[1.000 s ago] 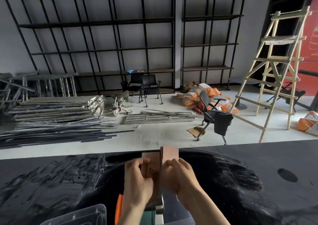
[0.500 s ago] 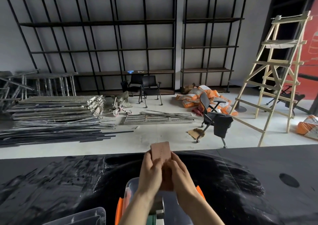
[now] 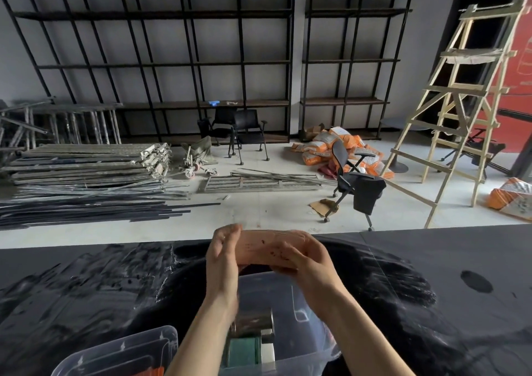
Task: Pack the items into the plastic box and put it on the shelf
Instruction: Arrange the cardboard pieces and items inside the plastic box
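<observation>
A flat pinkish-brown piece with dark specks lies sideways between my hands, just above the far end of the clear plastic box. My right hand grips its right end from below. My left hand is at its left end, fingers apart and blurred. Inside the box lie a shiny metal item, a green item and a small white block. My forearms hide part of the box.
A clear lid with something orange under it lies at the lower left on the black table. Black metal shelves line the far wall. On the floor are metal bars, chairs, orange sacks and a wooden ladder.
The piece has gone from upright between my palms to lying flat and sideways. My left hand's fingers have spread. The view has tilted down, showing more of the box.
</observation>
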`<state>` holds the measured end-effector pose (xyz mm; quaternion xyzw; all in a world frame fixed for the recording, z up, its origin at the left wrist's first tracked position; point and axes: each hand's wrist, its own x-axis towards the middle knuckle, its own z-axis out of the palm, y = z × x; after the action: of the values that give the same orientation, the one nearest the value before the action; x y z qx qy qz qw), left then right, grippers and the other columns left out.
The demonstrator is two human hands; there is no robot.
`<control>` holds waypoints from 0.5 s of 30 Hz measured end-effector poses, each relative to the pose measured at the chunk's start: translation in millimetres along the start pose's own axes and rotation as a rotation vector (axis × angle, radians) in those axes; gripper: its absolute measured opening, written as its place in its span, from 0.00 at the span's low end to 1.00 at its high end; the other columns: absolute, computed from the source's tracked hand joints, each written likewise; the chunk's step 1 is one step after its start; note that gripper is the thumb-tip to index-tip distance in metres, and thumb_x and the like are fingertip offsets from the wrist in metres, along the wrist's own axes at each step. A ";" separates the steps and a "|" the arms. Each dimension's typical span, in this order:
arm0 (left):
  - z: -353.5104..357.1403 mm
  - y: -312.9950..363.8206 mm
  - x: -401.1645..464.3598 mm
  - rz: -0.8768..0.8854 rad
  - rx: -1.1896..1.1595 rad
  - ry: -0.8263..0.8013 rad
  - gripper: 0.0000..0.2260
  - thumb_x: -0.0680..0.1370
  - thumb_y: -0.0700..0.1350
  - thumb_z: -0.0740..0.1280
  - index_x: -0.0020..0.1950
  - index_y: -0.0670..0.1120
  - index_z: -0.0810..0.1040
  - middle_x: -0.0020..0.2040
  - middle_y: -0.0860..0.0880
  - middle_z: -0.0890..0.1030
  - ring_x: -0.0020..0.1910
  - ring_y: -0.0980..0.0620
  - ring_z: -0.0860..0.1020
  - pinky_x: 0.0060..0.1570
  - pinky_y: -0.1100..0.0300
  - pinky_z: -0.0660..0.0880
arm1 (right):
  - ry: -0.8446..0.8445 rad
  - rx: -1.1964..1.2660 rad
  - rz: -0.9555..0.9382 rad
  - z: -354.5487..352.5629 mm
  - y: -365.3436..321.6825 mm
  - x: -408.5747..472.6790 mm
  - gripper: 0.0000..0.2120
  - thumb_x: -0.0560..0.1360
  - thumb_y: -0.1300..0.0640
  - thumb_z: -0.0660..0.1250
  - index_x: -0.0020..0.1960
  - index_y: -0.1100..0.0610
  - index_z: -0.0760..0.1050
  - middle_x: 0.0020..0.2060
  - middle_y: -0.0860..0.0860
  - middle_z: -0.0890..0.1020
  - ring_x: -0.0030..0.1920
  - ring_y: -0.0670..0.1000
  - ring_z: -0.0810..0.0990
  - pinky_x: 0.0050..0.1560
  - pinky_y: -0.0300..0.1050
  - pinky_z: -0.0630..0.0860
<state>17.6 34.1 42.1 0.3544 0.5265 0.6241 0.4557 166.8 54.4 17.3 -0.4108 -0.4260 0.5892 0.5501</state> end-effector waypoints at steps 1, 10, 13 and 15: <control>2.5 2.2 1.8 0.013 0.033 -0.025 0.16 0.77 0.64 0.64 0.47 0.54 0.82 0.51 0.49 0.85 0.55 0.48 0.81 0.61 0.46 0.75 | -0.012 -0.012 -0.004 2.0 -0.4 1.2 0.07 0.79 0.63 0.69 0.56 0.60 0.79 0.50 0.60 0.88 0.52 0.61 0.87 0.48 0.53 0.84; 27.8 -9.5 7.0 0.169 0.052 0.230 0.10 0.80 0.36 0.61 0.42 0.44 0.77 0.41 0.51 0.80 0.41 0.58 0.75 0.39 0.76 0.68 | 0.309 -0.029 0.016 34.7 0.2 0.2 0.29 0.80 0.36 0.58 0.44 0.62 0.77 0.36 0.63 0.84 0.34 0.54 0.82 0.27 0.45 0.76; 21.8 -17.3 4.8 0.170 0.065 0.208 0.09 0.80 0.35 0.59 0.44 0.41 0.78 0.41 0.48 0.79 0.43 0.51 0.75 0.43 0.65 0.70 | 0.290 -0.060 0.034 28.9 5.4 1.7 0.21 0.82 0.44 0.61 0.38 0.58 0.75 0.32 0.59 0.78 0.29 0.52 0.79 0.22 0.43 0.73; 18.6 -18.5 4.4 0.165 0.046 0.203 0.09 0.80 0.37 0.59 0.45 0.42 0.78 0.42 0.45 0.81 0.44 0.48 0.77 0.46 0.55 0.72 | 0.232 -0.043 0.066 23.1 6.1 2.6 0.17 0.80 0.47 0.64 0.40 0.58 0.77 0.35 0.62 0.83 0.33 0.57 0.84 0.26 0.46 0.77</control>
<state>36.9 45.0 27.5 0.3417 0.5531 0.6799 0.3392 142.8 55.6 18.4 -0.5017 -0.3581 0.5463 0.5671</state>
